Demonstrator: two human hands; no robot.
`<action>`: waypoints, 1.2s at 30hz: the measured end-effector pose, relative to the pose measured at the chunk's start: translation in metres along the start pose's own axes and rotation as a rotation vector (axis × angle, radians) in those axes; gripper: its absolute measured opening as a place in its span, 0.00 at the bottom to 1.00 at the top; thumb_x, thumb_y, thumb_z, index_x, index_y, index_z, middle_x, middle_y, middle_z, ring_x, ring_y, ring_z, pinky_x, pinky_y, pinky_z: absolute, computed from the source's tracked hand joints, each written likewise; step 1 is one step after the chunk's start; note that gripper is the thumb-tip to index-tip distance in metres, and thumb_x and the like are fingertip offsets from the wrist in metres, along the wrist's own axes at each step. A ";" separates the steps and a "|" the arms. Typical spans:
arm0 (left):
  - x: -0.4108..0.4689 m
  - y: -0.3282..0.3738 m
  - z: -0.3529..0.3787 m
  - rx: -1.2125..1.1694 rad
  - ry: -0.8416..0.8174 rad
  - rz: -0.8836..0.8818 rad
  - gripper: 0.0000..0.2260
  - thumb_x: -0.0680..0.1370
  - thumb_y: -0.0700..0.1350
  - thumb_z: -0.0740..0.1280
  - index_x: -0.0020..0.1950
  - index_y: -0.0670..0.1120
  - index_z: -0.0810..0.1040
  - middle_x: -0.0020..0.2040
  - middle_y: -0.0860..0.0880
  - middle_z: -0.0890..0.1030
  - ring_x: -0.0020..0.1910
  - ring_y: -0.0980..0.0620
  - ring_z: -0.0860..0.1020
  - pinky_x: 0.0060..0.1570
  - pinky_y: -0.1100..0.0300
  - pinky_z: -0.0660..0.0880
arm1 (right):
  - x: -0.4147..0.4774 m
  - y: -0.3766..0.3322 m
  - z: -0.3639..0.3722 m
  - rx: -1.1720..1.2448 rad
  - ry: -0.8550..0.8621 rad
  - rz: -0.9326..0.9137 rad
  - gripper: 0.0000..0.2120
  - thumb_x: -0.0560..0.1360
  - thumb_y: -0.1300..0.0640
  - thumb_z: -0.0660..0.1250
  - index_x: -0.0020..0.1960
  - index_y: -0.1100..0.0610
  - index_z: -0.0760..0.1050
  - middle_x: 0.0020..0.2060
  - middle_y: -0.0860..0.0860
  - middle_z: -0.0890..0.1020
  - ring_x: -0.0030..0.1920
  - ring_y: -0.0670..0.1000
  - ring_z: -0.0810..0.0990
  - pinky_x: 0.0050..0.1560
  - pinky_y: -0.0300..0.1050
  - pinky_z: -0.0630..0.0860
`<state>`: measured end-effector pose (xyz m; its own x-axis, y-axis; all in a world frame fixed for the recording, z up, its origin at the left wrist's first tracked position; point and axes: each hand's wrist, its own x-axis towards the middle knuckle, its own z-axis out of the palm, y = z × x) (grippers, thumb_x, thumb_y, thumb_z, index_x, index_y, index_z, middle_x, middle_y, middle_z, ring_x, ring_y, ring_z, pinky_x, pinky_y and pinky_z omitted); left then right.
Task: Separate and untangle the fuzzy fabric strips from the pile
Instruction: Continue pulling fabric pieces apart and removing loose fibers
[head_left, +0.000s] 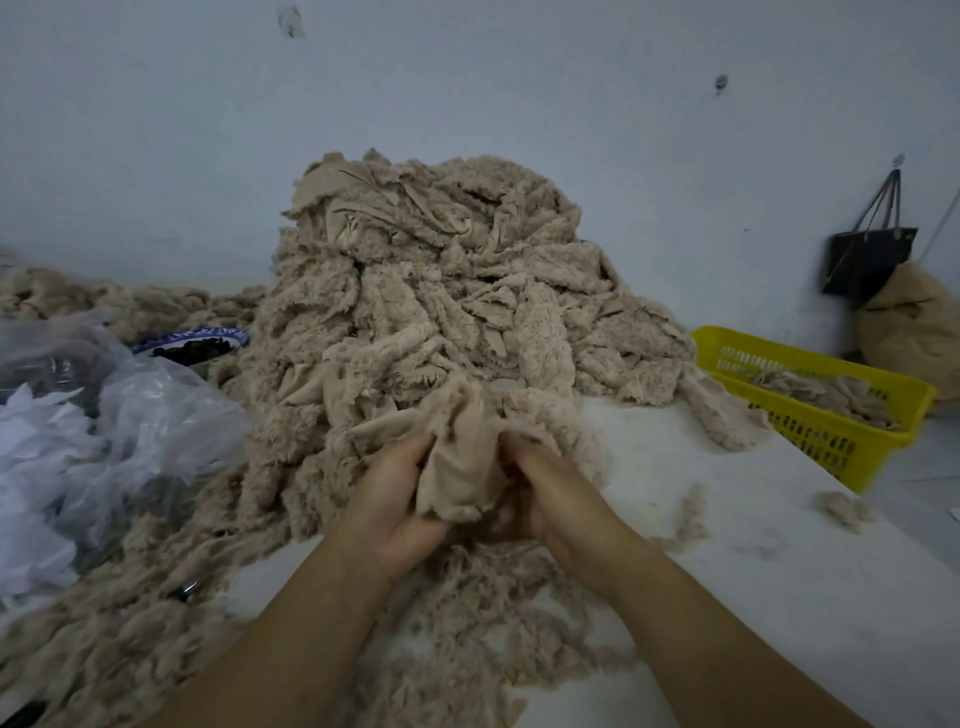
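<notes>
A big pile (441, 291) of tan fuzzy strips sits in the middle of the frame on a white table (779, 597). It rises toward the pale wall behind it.

Low in the middle, two hands hold one strip (462, 467) just in front of the pile. The left hand (395, 499) grips the strip's left side, with its fingers curled into the cloth. The right hand (550, 499) grips the right side, and its fingers are curled round the cloth too. The hands are close together, with the strip bunched up between them. The smooth back of the strip faces up. Its far end touches the pile.

Under the hands and arms lies a flat spread of loose fluff (467, 623). At the left are crumpled clear bags (130, 431) with white scraps inside. Just behind them is a blue and white bowl (192, 343) with something dark in it.

At the right, a yellow basket (810, 436) sits at the table's edge, with some tan strips in it. A small fluff ball (841, 506) lies on the table near the basket. In the upper right a black bag (867, 260) hangs on the wall, above a brown sack (914, 322).
</notes>
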<state>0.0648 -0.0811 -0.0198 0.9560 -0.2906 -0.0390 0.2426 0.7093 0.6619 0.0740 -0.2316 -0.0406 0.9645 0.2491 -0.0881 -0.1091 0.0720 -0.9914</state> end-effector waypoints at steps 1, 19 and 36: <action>-0.001 -0.002 0.003 0.047 -0.032 -0.014 0.16 0.77 0.45 0.61 0.47 0.37 0.86 0.49 0.39 0.85 0.47 0.46 0.86 0.44 0.53 0.83 | 0.003 -0.003 -0.003 0.131 0.037 -0.015 0.14 0.83 0.50 0.59 0.58 0.59 0.77 0.37 0.56 0.78 0.30 0.49 0.75 0.33 0.45 0.77; -0.006 -0.018 0.017 1.092 0.064 0.128 0.04 0.78 0.50 0.70 0.46 0.57 0.85 0.44 0.58 0.86 0.41 0.59 0.83 0.38 0.71 0.75 | 0.000 -0.019 -0.030 0.470 0.249 -0.037 0.16 0.81 0.45 0.62 0.50 0.59 0.78 0.20 0.48 0.67 0.19 0.46 0.61 0.20 0.38 0.62; 0.001 -0.013 0.007 0.513 0.186 0.034 0.09 0.79 0.39 0.68 0.58 0.40 0.79 0.37 0.44 0.83 0.31 0.51 0.80 0.29 0.62 0.76 | -0.006 -0.008 -0.011 -0.240 0.053 -0.232 0.17 0.82 0.49 0.61 0.34 0.42 0.69 0.32 0.44 0.71 0.34 0.46 0.67 0.39 0.41 0.69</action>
<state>0.0613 -0.0950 -0.0228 0.9862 -0.1214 -0.1128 0.1446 0.2985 0.9434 0.0718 -0.2440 -0.0327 0.9689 0.2012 0.1440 0.1684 -0.1099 -0.9796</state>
